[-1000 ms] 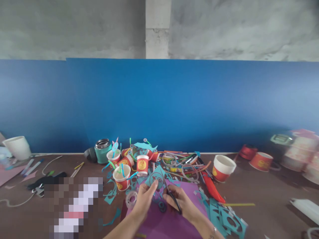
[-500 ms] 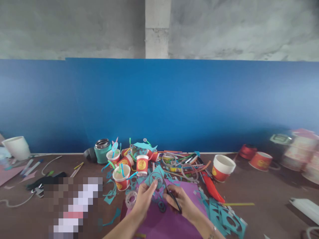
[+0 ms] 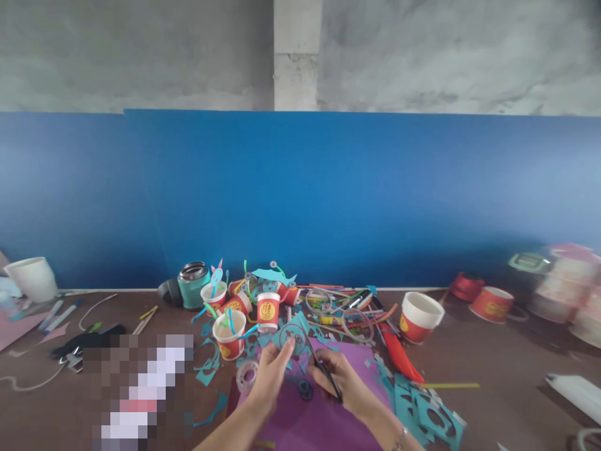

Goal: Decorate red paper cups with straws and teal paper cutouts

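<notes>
My left hand [image 3: 273, 371] pinches a teal paper piece [image 3: 295, 338] with a round drawn outline, thumb on top of it. My right hand [image 3: 339, 377] is closed round black-handled scissors [image 3: 328, 376], whose blades point up and left beside the right edge of the paper. Both hands are above a purple sheet [image 3: 323, 423]. A small dark-outlined teal round piece [image 3: 305, 389] lies on the sheet between my hands. A clear tape roll [image 3: 246, 376] sits just left of my left hand.
Red-and-white paper cups [image 3: 268, 312] with straws crowd the back left, near a teal jar [image 3: 193, 291]. Pens and tubes [image 3: 338, 313] lie behind my hands. A white-topped cup [image 3: 421, 316], a red pouch [image 3: 399, 356] and cut teal scraps [image 3: 425, 410] are on the right.
The teal paper has turned slightly in my left hand. My right hand and the scissors look nearly unmoved.
</notes>
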A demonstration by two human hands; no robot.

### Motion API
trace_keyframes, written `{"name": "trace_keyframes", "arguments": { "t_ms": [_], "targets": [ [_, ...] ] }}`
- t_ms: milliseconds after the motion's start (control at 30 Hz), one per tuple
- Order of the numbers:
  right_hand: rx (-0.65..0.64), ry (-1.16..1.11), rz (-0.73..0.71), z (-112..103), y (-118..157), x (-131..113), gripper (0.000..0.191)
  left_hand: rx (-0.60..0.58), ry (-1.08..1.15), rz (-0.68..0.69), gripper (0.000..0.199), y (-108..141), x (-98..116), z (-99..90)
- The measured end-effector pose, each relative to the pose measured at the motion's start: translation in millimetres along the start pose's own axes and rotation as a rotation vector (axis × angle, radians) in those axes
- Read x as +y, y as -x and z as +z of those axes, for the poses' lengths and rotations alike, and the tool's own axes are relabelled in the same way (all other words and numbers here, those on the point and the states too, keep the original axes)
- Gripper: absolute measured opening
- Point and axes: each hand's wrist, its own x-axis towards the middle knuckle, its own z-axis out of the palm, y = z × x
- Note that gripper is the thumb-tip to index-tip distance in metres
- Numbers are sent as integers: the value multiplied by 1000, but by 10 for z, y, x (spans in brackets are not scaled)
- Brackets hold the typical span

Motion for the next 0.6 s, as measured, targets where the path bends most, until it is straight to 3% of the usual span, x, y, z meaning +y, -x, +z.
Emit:
{"name": "trace_keyframes", "arguments": {
  "t_ms": [267, 600],
  "targets": [
    [0, -10, 16, -1, 19, -15, 45, -38, 4, 23, 64, 18, 91, 6],
    [20, -62, 23, -3, -18, 45, 42, -85, 10, 47, 59, -42, -44, -7]
  ]
}}
